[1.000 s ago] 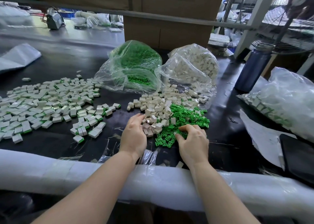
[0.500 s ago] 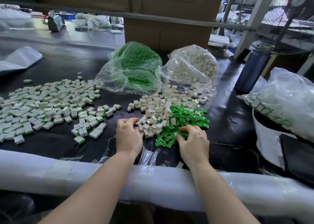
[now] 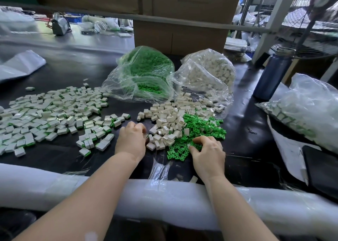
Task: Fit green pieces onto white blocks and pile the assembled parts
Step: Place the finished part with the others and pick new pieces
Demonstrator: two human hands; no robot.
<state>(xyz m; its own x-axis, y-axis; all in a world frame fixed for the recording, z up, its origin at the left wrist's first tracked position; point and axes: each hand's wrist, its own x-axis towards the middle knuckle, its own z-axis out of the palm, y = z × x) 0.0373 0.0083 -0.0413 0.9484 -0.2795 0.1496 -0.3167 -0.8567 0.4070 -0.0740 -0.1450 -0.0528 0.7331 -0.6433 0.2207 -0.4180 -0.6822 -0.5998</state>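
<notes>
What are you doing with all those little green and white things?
A person is snapping green pieces onto white blocks. The right hand pinches at the loose green pieces, and the left hand is curled at the edge of the white blocks; what it holds is hidden. Finished parts lie spread out to the left. Two bags behind hold more green pieces and white blocks.

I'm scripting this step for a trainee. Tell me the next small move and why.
Probably bring the two hands together and press the parts into each other. The right hand has its fingers curled into the loose green pieces, and the left hand is curled at the edge of the white blocks; what either holds is hidden.
</notes>
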